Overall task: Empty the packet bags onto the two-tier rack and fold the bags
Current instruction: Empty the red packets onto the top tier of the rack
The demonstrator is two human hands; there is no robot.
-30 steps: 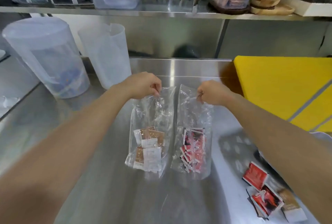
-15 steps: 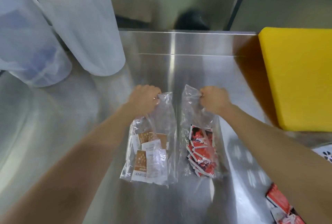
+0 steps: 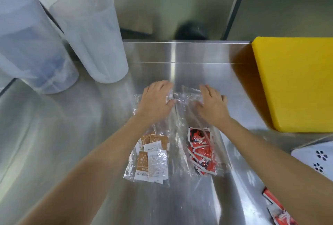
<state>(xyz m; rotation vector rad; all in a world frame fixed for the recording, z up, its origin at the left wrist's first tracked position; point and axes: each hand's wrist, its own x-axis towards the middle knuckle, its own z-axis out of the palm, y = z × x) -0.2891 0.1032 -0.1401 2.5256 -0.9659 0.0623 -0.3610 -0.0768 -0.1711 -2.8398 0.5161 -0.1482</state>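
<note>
Bags side by side at centre frame on the steel surface (image 3: 90, 134), long axes running from the upper middle down toward the lower middle. Left bag (image 3: 153, 152) loaded with brown and white packets (image 3: 151, 159) bunched at its lower end; right bag (image 3: 200, 143) loaded with red packets (image 3: 200, 150), likewise at the lower end. Left hand (image 3: 155, 102) laid flat over the upper end of the left bag, fingers (image 3: 160, 85) loosely spread and pressing down, thumb touching the crumpled plastic between the two mouths. Right hand (image 3: 212, 105) laid flat over the upper end of the right bag, fingers (image 3: 207, 89) spread, nothing pinched (no clear fold of film caught in either hand). Packets down-frame from both palms, well apart from the fingertips, each hand nearer its own bag. Judged step: bags still full, neither emptied nor folded. Perforated white tray corner (image 3: 317, 154) at right edge, possibly part of the rack, not certain. Loose red packets (image 3: 277, 210) at lower right. Yellow board (image 3: 295, 84) at right, two translucent tubs (image 3: 90, 39) at upper left
</note>
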